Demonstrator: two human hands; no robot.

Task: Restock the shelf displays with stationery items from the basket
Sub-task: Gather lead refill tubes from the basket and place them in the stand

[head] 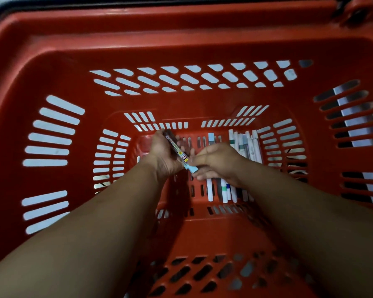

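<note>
The marker (178, 150) is held up off the bottom of the basket, between the two hands. Its long axis runs on a slant, the dark labelled barrel pointing away and to the left, the pale blue end (191, 168) pointing back towards the person and to the right. The left hand (163, 157) has its fingers curled round the barrel. The right hand (218, 161) meets it from the other side, thumb and fingertips pinching the blue end, so both hands are on the one marker and touching or nearly touching each other.

Under and just to the right of the right hand lie the remaining pens (244, 143), mostly white with green and blue bands, side by side on the basket floor and running roughly from near to far. The right hand is plainly the nearer one to them; the left has bare basket floor beneath it.

Around all this stand the tall slotted walls of the red basket (181, 22), with a pale floor showing through the slots. Both forearms reach down deep inside, so I judge the marker must come straight up past the rim before it goes anywhere. No shelf is in view, so which way it must travel I cannot tell.
</note>
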